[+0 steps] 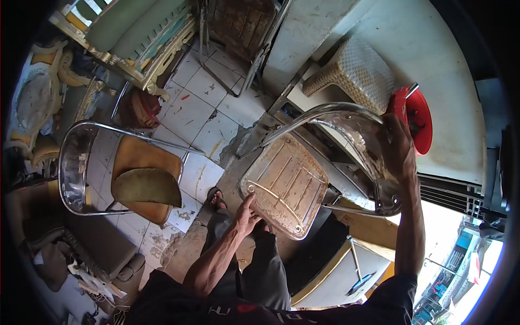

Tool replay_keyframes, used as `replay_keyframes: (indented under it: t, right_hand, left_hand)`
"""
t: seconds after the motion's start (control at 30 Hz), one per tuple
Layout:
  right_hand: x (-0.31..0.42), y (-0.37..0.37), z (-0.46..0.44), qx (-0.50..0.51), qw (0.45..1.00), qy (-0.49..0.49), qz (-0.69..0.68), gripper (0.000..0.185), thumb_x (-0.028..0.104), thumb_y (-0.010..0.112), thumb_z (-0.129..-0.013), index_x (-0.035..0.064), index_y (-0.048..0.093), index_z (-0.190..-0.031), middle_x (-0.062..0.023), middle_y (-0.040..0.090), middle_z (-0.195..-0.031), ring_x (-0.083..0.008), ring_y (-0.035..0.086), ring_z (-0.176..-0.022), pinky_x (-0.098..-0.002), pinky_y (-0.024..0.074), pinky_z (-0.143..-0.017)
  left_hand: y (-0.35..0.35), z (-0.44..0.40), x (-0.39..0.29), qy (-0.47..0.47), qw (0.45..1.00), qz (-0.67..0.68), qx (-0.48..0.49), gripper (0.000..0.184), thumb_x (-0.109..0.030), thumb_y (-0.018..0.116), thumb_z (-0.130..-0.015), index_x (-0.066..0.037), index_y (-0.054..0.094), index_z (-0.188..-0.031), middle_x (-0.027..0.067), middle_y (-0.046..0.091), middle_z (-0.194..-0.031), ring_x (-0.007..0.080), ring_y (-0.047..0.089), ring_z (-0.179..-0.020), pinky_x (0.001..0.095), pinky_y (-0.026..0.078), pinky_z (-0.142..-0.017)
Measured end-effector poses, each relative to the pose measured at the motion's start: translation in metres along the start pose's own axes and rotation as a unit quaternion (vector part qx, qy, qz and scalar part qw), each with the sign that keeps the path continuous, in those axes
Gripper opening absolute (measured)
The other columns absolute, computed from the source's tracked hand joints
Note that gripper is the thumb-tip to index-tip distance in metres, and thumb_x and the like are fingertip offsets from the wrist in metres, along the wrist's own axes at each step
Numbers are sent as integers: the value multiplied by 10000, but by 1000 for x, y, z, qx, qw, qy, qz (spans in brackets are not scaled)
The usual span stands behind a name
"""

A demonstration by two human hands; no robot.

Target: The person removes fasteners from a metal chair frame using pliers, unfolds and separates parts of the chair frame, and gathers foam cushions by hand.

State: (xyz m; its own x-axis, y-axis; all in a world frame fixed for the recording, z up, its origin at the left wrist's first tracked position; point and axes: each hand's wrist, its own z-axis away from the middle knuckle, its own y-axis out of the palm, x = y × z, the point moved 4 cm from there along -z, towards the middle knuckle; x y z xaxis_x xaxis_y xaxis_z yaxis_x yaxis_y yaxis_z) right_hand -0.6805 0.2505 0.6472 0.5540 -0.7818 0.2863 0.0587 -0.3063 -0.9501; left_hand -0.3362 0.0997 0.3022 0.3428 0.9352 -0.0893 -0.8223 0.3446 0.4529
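Observation:
A metal chair frame [327,112] with a bare, rust-stained seat plate [287,184] is tilted in front of me. My left hand [247,216] is closed on the near-left edge of the seat plate, thumb on top and the other fingers partly hidden below. At the backrest, my right hand [398,143] is closed around the frame's right side. The backrest's curved metal panel [355,132] is scuffed and has no padding on it.
Left stands another chrome chair [81,123] with a loose olive pad [146,188] on its brown seat. A woven-pattern stool [360,70] and a red basin [420,119] sit behind the frame. A rusty folding chair [244,27] leans at the back; a grey-topped cushioned piece [325,281] lies right of my legs.

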Motion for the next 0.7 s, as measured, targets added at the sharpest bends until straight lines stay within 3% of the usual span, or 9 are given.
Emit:
replay_keyframes:
  t: [0.17, 0.23, 0.27, 0.4, 0.47, 0.5, 0.63, 0.67, 0.7]
  right_hand:
    - [107, -55, 97, 106, 984, -55, -130, 387, 150, 690, -867, 33, 595, -1224, -182, 604, -972, -348, 621, -897, -447, 531, -718]
    - [142, -58, 129, 121, 970, -106, -181, 481, 111, 728, -817, 26, 576, -1265, -177, 582, -970, -340, 604, -830, -426, 535, -727]
    - [149, -50, 143, 108, 964, -132, -205, 537, 81, 759, -780, 9, 566, -1275, -174, 563, -949, -328, 586, -759, -395, 535, -718]
    - [145, -35, 173, 30, 983, -142, -111, 584, 56, 726, -788, 14, 516, -1331, -232, 579, -1080, -397, 617, -904, -452, 538, -795]
    - [133, -16, 190, 146, 948, -61, -275, 601, 38, 685, -801, 25, 474, -1364, -279, 555, -1232, -470, 585, -1086, -495, 519, -885]
    - [136, -22, 192, 149, 952, -77, -256, 585, 35, 657, -814, 23, 464, -1367, -306, 543, -1289, -492, 562, -1150, -508, 507, -919]
    - [135, -43, 183, 159, 944, -71, -281, 572, 33, 619, -843, 18, 444, -1387, -303, 616, -1177, -470, 627, -1041, -485, 522, -887]
    - [133, -58, 177, 179, 937, -7, -300, 581, 64, 648, -839, 26, 463, -1388, -300, 621, -1177, -460, 644, -1024, -448, 529, -860]
    - [131, -72, 173, 165, 939, 28, -302, 589, 89, 668, -834, 22, 471, -1386, -295, 627, -1175, -425, 657, -1032, -420, 523, -860]
  left_hand:
    - [95, 86, -14, 101, 989, 56, 97, 711, -565, 583, -919, -109, 420, -1439, 136, 448, -1415, 319, 369, -1349, 552, 394, -1064]
    - [145, 110, -14, 129, 972, 107, 163, 850, -650, 570, -886, -62, 351, -1459, 187, 444, -1401, 311, 449, -1298, 470, 370, -1111]
    - [136, 63, -10, 184, 934, 21, 305, 764, -631, 544, -906, -64, 434, -1406, 148, 545, -1305, 290, 551, -1199, 450, 459, -1042]
    - [171, 99, -11, 188, 917, 89, 339, 630, -546, 550, -940, -74, 484, -1353, 98, 593, -1233, 249, 596, -1130, 434, 503, -990]
    - [176, 106, -10, 196, 908, 114, 352, 585, -518, 552, -952, -78, 500, -1335, 82, 608, -1209, 235, 611, -1107, 428, 518, -972]
    - [177, 104, -9, 198, 907, 112, 355, 589, -521, 560, -947, -82, 501, -1335, 82, 608, -1203, 236, 616, -1093, 426, 525, -960]
    - [165, 95, -7, 254, 927, 23, 274, 623, -569, 585, -922, -95, 512, -1320, 66, 585, -1229, 225, 546, -1177, 403, 448, -1011]
    - [173, 108, -15, 283, 935, -41, 210, 630, -585, 585, -918, -95, 518, -1308, 56, 574, -1240, 220, 516, -1203, 401, 408, -1035]
    - [184, 126, -22, 227, 954, -36, 193, 667, -607, 584, -910, -90, 510, -1326, 60, 545, -1260, 219, 461, -1236, 406, 339, -1061]
